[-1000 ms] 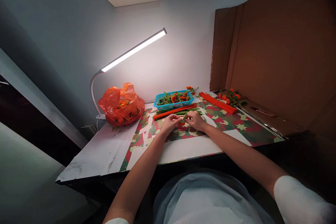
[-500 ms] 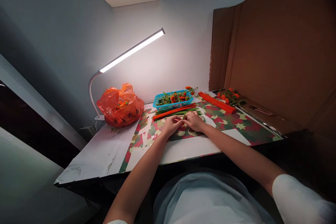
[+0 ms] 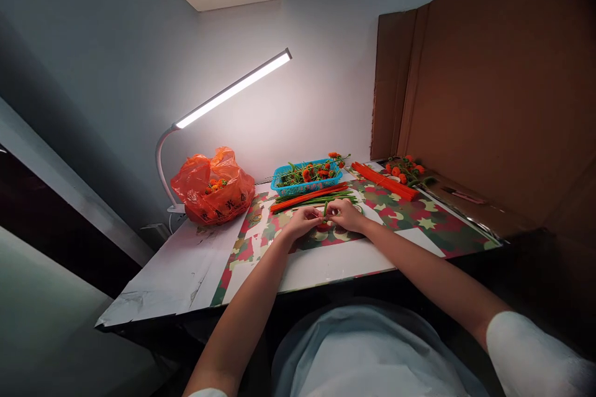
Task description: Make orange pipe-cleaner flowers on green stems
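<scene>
My left hand (image 3: 303,222) and my right hand (image 3: 345,215) meet over the patterned mat, fingertips pinched close together. Between them is a short green piece, looking like a pipe cleaner (image 3: 325,208), its tip pointing up. Fingers hide its lower part. Just beyond my hands lie a bundle of orange-red pipe cleaners (image 3: 302,199) and some green pipe cleaners (image 3: 345,197). A round roll (image 3: 359,209), perhaps tape, is partly covered by my right hand.
A blue basket (image 3: 307,190) of orange flowers with green stems stands at the back. An orange plastic bag (image 3: 214,195) sits left, beneath a lit lamp (image 3: 235,90). More orange-red pipe cleaners (image 3: 384,181) and flowers (image 3: 404,170) lie right, by a cardboard wall (image 3: 488,99).
The green piece now stands more upright between my fingertips. My left hand has shifted slightly left and down, and my fingers have moved a little; the things around are unmoved.
</scene>
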Demonstrator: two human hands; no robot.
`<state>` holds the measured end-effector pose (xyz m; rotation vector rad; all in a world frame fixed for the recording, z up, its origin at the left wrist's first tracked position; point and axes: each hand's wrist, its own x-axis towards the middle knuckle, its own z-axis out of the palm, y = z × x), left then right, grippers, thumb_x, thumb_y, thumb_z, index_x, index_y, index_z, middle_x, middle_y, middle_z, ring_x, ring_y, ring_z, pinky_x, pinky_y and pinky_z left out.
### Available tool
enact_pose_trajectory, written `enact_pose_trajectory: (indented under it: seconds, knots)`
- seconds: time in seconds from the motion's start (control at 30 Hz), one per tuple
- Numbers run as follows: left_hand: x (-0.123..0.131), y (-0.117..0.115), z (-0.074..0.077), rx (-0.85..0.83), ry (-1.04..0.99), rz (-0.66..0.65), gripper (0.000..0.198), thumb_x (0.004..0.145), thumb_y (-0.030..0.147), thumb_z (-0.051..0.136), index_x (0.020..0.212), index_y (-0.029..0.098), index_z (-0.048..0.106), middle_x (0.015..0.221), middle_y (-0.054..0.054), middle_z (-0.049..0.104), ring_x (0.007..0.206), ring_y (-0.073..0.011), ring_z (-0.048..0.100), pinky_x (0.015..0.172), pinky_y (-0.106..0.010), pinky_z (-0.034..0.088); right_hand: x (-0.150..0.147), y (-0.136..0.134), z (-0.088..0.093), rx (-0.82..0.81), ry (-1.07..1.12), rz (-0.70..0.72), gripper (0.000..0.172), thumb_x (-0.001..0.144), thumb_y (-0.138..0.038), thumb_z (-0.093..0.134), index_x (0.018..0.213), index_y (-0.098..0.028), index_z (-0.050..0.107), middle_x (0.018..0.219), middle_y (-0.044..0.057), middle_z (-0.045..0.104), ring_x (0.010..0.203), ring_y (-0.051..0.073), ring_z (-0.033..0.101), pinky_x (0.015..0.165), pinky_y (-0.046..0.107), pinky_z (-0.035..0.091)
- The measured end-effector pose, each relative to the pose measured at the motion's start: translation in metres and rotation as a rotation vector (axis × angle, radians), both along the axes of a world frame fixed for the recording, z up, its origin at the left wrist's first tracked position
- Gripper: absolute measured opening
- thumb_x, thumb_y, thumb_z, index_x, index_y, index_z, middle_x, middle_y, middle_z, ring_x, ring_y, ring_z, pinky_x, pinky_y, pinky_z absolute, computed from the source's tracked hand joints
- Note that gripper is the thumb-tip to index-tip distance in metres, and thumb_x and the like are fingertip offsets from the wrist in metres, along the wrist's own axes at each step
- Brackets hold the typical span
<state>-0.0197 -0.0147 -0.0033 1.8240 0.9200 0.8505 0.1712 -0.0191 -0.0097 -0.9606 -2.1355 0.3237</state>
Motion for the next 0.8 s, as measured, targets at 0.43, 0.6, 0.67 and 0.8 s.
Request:
enact_pose_trajectory:
  seconds: [0.43,0.6,0.67,0.8]
  knots:
    - [-0.003,-0.004,0.008,-0.256,-0.149,-0.156,0.026,0.065,0.036,0.073,0.069,0.012,0.063,0.07,-0.002,0.06,0.065,-0.0115,0.056,0.062,-0.023,0.043,0.0,-0.005,0.008,-0.001,0.142,0.221,0.028,0.084,-0.044,0.059,0.072,-0.021,0.07,0.073,0.005,0.064,0.073,0.018,0.054,0.07,0.031,0.043]
    - [0.0,-0.007,0.011,-0.546,-0.317,-0.182,0.025,0.067,0.033,0.073,0.079,0.013,0.064,0.074,-0.004,0.063,0.068,-0.0134,0.061,0.059,-0.022,0.045,-0.004,-0.008,0.009,-0.048,0.285,0.199,0.026,0.081,-0.043,0.062,0.074,-0.02,0.07,0.075,0.004,0.064,0.072,0.017,0.057,0.067,0.03,0.045]
    - [0.002,-0.006,0.009,-0.633,-0.349,-0.154,0.021,0.068,0.029,0.071,0.08,0.014,0.063,0.074,-0.006,0.064,0.071,-0.0163,0.064,0.058,-0.022,0.046,-0.005,-0.009,0.008,-0.069,0.326,0.16,0.023,0.08,-0.039,0.063,0.072,-0.019,0.068,0.073,0.003,0.063,0.07,0.016,0.056,0.065,0.029,0.044]
    - [0.005,-0.003,0.007,-0.674,-0.401,-0.01,0.015,0.069,0.022,0.07,0.079,0.013,0.062,0.076,-0.009,0.067,0.07,-0.016,0.065,0.059,-0.023,0.049,-0.006,-0.008,0.004,-0.099,0.343,0.059,0.016,0.077,-0.031,0.06,0.068,-0.017,0.061,0.07,0.002,0.06,0.066,0.015,0.053,0.063,0.028,0.043]
